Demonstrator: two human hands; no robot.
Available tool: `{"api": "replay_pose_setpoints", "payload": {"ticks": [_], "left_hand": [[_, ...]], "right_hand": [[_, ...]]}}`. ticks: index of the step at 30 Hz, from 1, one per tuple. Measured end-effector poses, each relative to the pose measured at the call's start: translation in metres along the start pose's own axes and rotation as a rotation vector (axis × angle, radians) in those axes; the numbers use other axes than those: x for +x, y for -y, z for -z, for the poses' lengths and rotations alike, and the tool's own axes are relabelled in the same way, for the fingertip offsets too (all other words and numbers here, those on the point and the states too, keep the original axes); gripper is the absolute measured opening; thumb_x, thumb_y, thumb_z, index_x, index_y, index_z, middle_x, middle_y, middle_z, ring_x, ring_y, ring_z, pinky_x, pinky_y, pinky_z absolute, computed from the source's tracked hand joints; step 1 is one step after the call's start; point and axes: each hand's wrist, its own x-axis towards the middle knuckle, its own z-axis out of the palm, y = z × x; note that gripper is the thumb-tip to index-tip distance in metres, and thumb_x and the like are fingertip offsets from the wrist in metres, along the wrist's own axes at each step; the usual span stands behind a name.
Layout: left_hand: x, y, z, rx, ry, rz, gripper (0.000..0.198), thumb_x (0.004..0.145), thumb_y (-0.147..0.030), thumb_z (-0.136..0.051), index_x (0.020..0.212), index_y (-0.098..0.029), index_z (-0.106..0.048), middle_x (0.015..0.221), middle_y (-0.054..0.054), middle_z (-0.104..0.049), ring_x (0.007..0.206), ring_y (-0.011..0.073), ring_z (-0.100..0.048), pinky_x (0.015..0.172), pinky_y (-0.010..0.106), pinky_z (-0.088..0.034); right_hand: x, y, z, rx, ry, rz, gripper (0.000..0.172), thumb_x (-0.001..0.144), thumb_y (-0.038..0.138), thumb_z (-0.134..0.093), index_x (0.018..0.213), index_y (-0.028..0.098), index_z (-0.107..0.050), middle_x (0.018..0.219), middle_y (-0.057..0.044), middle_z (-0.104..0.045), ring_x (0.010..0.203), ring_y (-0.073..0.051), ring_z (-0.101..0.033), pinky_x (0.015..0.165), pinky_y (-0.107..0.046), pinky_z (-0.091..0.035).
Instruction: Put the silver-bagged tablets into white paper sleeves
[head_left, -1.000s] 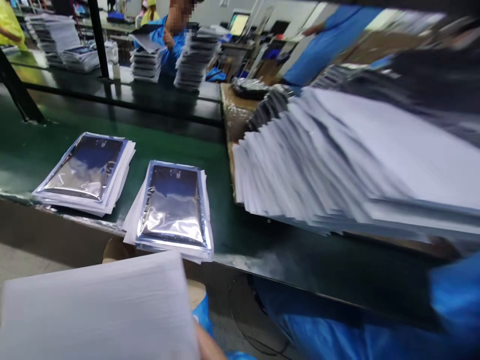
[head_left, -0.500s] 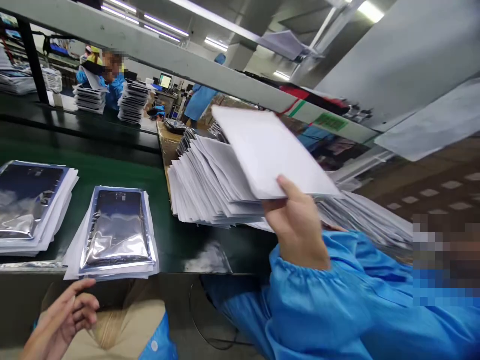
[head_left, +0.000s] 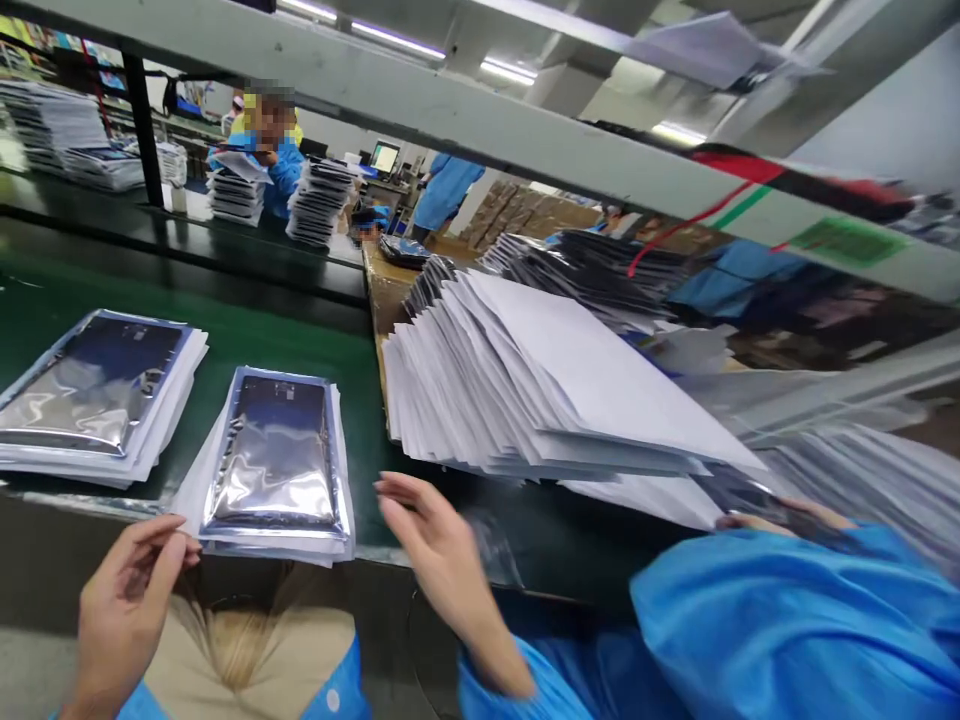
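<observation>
My left hand (head_left: 135, 600) is at the bench's front edge, thumb and forefinger closed on the lower left corner of a white sheet (head_left: 196, 488). That sheet lies in a small pile of white sheets topped by a flat, shiny bag (head_left: 274, 450), dark blue-black with a silvery rim. My right hand (head_left: 442, 560) hovers to the right of this pile, holding nothing, fingers stretched out and thumb apart. Further left lies a second pile with a similar shiny bag (head_left: 97, 385) on top.
A tall, slanting stack of white sheets (head_left: 480, 400) stands at the right. Beyond it a co-worker's hands (head_left: 780, 518) and blue sleeve (head_left: 750, 600) reach over the bench. A pale rail (head_left: 480, 110) crosses above. More stacks (head_left: 322, 200) and people are further back.
My left hand has risen to the near pile and closed on a sheet corner. My right hand has come into view. The white sheet a co-worker's hand held now lies on the tall stack.
</observation>
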Motion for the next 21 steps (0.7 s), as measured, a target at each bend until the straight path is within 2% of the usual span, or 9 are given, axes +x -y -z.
{"api": "replay_pose_setpoints", "payload": {"ticks": [2,5,8,10,13,15,18,21], "left_hand": [[0.014,-0.014,-0.007,0.121,-0.04,-0.149,0.03,0.075,-0.042,-0.064,0.1,-0.026,-0.058,0.08,0.001,-0.068,0.078,0.0214,-0.065,0.079,0.026,-0.051],[0.04,-0.02,-0.021,0.241,0.089,-0.183,0.044,0.074,-0.041,-0.064,0.114,-0.024,-0.056,0.103,0.005,-0.069,0.097,0.0261,-0.063,0.089,0.031,-0.047],[0.061,-0.005,-0.033,0.281,0.23,-0.206,0.062,0.073,-0.041,-0.066,0.129,-0.02,-0.048,0.131,0.012,-0.057,0.119,0.03,-0.051,0.103,0.037,-0.035],[0.066,0.01,-0.038,0.359,0.282,-0.234,0.065,0.076,-0.043,-0.061,0.133,-0.018,-0.043,0.14,0.015,-0.048,0.129,0.0306,-0.042,0.108,0.042,-0.028],[0.067,0.027,-0.041,0.545,0.277,-0.263,0.059,0.083,-0.045,-0.049,0.134,-0.016,-0.041,0.144,0.016,-0.043,0.138,0.0315,-0.026,0.111,0.053,-0.016],[0.067,0.029,-0.04,0.599,0.276,-0.278,0.055,0.084,-0.045,-0.047,0.131,-0.018,-0.044,0.143,0.014,-0.044,0.14,0.0312,-0.019,0.111,0.057,-0.01],[0.066,0.021,-0.039,0.512,0.297,-0.26,0.053,0.081,-0.045,-0.053,0.127,-0.02,-0.048,0.141,0.013,-0.047,0.137,0.0298,-0.029,0.111,0.051,-0.02],[0.065,0.011,-0.04,0.337,0.357,-0.217,0.054,0.077,-0.042,-0.061,0.126,-0.024,-0.05,0.132,0.01,-0.057,0.131,0.0272,-0.041,0.109,0.044,-0.029]], "right_hand": [[0.024,-0.029,-0.03,0.026,0.053,-0.082,0.028,0.072,0.035,-0.066,0.094,0.017,-0.065,0.083,-0.005,-0.066,0.08,-0.02,-0.062,0.068,-0.032,-0.053],[0.051,-0.057,-0.054,0.093,0.101,-0.151,0.029,0.069,0.036,-0.065,0.087,0.014,-0.062,0.064,0.002,-0.058,0.055,-0.013,-0.056,0.048,-0.026,-0.048],[0.06,-0.067,-0.057,0.135,0.13,-0.199,0.03,0.066,0.04,-0.066,0.082,0.016,-0.057,0.059,0.005,-0.054,0.047,-0.01,-0.051,0.042,-0.023,-0.044],[0.062,-0.068,-0.056,0.146,0.147,-0.227,0.032,0.063,0.043,-0.069,0.076,0.018,-0.054,0.053,0.007,-0.052,0.043,-0.009,-0.048,0.04,-0.022,-0.042],[0.066,-0.068,-0.055,0.147,0.194,-0.256,0.034,0.06,0.046,-0.071,0.065,0.019,-0.052,0.042,0.009,-0.047,0.037,-0.009,-0.044,0.038,-0.022,-0.039],[0.069,-0.067,-0.056,0.149,0.217,-0.265,0.034,0.059,0.047,-0.072,0.059,0.019,-0.053,0.039,0.008,-0.047,0.036,-0.009,-0.042,0.038,-0.022,-0.036],[0.068,-0.062,-0.056,0.174,0.24,-0.277,0.034,0.058,0.044,-0.075,0.053,0.017,-0.055,0.038,0.007,-0.047,0.037,-0.007,-0.039,0.039,-0.021,-0.03],[0.063,-0.051,-0.055,0.241,0.228,-0.264,0.028,0.057,0.038,-0.078,0.061,0.016,-0.06,0.049,0.005,-0.056,0.045,-0.008,-0.046,0.046,-0.022,-0.035]]}}
